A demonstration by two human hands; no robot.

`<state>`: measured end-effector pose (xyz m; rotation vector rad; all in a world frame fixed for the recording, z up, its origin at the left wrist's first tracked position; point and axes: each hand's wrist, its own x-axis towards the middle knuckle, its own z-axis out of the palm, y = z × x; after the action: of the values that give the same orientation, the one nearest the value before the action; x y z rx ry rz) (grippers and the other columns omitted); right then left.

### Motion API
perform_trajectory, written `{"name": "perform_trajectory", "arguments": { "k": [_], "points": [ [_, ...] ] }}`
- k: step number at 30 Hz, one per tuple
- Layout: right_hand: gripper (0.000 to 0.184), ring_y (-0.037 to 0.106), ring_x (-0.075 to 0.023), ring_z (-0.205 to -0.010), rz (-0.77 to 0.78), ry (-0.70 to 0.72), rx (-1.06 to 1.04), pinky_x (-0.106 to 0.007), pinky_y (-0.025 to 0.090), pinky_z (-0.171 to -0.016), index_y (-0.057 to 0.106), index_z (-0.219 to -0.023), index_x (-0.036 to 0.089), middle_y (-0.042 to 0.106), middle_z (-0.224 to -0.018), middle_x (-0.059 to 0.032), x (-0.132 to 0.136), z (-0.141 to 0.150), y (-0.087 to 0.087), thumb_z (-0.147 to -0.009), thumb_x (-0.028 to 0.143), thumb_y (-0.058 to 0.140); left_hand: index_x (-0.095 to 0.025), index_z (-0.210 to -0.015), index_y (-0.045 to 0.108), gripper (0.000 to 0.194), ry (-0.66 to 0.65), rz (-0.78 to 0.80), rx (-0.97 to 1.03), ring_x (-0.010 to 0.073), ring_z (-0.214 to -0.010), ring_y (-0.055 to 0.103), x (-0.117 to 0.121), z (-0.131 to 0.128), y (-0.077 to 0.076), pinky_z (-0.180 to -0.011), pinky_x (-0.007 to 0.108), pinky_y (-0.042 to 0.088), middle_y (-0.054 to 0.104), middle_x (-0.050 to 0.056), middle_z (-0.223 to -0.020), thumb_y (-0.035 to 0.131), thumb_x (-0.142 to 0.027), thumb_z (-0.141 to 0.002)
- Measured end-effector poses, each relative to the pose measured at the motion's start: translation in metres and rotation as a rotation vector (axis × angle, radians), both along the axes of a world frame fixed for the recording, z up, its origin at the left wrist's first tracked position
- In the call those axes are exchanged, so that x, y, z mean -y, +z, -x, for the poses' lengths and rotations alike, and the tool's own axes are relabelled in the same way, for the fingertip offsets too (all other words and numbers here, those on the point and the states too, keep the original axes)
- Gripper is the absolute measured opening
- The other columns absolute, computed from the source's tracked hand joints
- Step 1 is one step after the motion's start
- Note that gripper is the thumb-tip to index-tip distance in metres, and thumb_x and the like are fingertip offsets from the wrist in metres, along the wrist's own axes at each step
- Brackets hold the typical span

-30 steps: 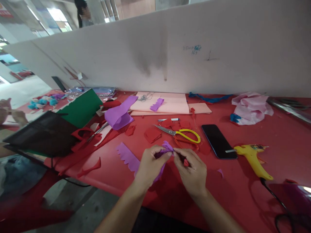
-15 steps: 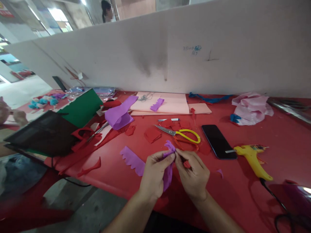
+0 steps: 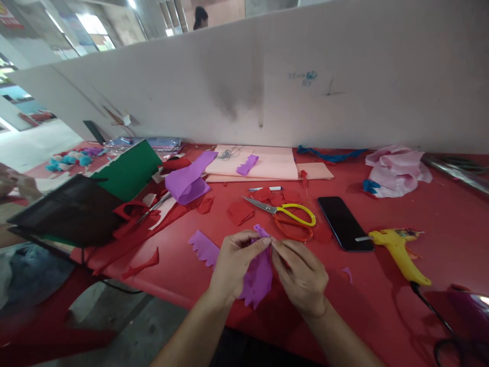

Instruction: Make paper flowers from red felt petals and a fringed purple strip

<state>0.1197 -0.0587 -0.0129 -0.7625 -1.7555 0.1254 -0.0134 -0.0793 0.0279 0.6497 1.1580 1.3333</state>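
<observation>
Both my hands pinch a strip of purple crepe paper [image 3: 257, 278] just above the red table's near edge. My left hand [image 3: 235, 265] grips it from the left, thumb and fingers closed at its top. Facing it, my right hand [image 3: 301, 275] has fingertips closed on the same top end. The strip has a scalloped edge; part of it trails left on the table and part hangs down between my hands. Yellow-handled scissors [image 3: 286, 211] lie just beyond my hands.
A black phone [image 3: 344, 221] and a yellow glue gun [image 3: 399, 250] with its cord lie to the right. Purple, pink, green and red paper pieces cover the red table [image 3: 439, 214]. A white partition [image 3: 267, 81] runs behind. Another person's hand [image 3: 15, 183] shows at far left.
The purple strip has unfolded further and now hangs lower and wider between my hands. Both hands stay pinched together at about the same spot.
</observation>
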Motion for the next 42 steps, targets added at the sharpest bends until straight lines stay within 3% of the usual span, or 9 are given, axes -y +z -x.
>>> {"name": "perform_trajectory", "arguments": {
  "k": [5,7,12,18,25,32,39,42],
  "points": [
    [0.022,0.064,-0.0125,-0.069,0.35,0.152,-0.151,-0.024,0.056,-0.061,0.067,-0.101,0.022,0.067,-0.087,-0.0031,0.002,0.002,0.007,-0.083,0.01,0.064,-0.017,-0.077,0.072,0.006,-0.087,-0.122,-0.254,0.0118,-0.075,0.057,-0.003,0.014,-0.003,-0.074,0.023,0.045,0.065,0.001,-0.077,0.072,-0.022,-0.074],
    [0.02,0.064,-0.0119,-0.068,0.411,0.172,-0.151,-0.023,0.056,-0.062,0.068,-0.1,0.022,0.068,-0.084,-0.0016,0.001,0.002,0.008,-0.084,0.012,0.064,-0.017,-0.08,0.072,0.006,-0.11,-0.165,-0.358,0.0134,-0.079,0.058,-0.003,0.017,-0.002,-0.076,0.025,0.045,0.065,0.002,-0.082,0.069,-0.02,-0.076],
    [0.027,0.066,-0.0129,-0.08,0.322,0.141,-0.091,-0.024,0.055,-0.076,0.067,-0.107,0.022,0.069,-0.09,-0.0027,-0.002,0.001,0.004,-0.085,0.008,0.061,-0.019,-0.089,0.071,0.012,-0.15,-0.207,-0.408,0.0163,-0.086,0.059,-0.001,0.017,-0.001,-0.083,0.028,0.045,0.067,0.003,-0.088,0.062,-0.02,-0.082],
    [0.029,0.064,-0.0141,-0.08,0.161,0.109,0.004,-0.026,0.055,-0.076,0.067,-0.108,0.017,0.067,-0.09,-0.0065,-0.003,0.0,0.001,-0.084,0.003,0.061,-0.019,-0.086,0.071,0.011,-0.098,-0.218,-0.496,0.0153,-0.083,0.057,0.002,0.016,-0.003,-0.079,0.026,0.044,0.064,0.003,-0.084,0.06,-0.021,-0.082],
    [0.031,0.065,-0.0154,-0.076,0.068,0.07,0.005,-0.028,0.056,-0.071,0.067,-0.106,0.018,0.069,-0.086,-0.0061,-0.001,-0.002,0.001,-0.08,0.001,0.064,-0.016,-0.086,0.069,0.013,-0.134,-0.149,-0.377,0.0143,-0.075,0.057,0.005,0.014,0.0,-0.073,0.024,0.044,0.066,0.003,-0.079,0.061,-0.025,-0.082],
    [0.024,0.069,-0.0172,-0.083,0.219,0.071,-0.094,-0.029,0.059,-0.075,0.068,-0.098,0.022,0.072,-0.092,-0.0053,-0.001,0.003,0.005,-0.082,0.006,0.062,-0.017,-0.076,0.07,0.009,-0.039,-0.136,-0.346,0.0149,-0.078,0.059,0.003,0.012,0.009,-0.075,0.025,0.046,0.065,0.003,-0.08,0.066,-0.024,-0.077],
    [0.015,0.065,-0.0118,-0.06,0.352,0.05,-0.161,-0.022,0.056,-0.058,0.069,-0.091,0.021,0.071,-0.077,-0.0007,0.001,0.004,0.003,-0.081,0.011,0.064,-0.017,-0.073,0.07,0.015,-0.05,-0.038,-0.219,0.013,-0.069,0.06,0.0,0.013,0.011,-0.068,0.023,0.047,0.064,0.001,-0.068,0.066,-0.031,-0.077],
    [0.012,0.062,-0.0108,-0.052,0.451,0.061,-0.211,-0.023,0.055,-0.055,0.069,-0.091,0.021,0.069,-0.07,0.0014,0.001,0.003,0.0,-0.082,0.015,0.064,-0.017,-0.079,0.07,0.014,-0.041,-0.014,-0.134,0.0123,-0.072,0.061,-0.001,0.012,0.016,-0.07,0.023,0.048,0.067,0.002,-0.076,0.068,-0.03,-0.075]
  ]
}}
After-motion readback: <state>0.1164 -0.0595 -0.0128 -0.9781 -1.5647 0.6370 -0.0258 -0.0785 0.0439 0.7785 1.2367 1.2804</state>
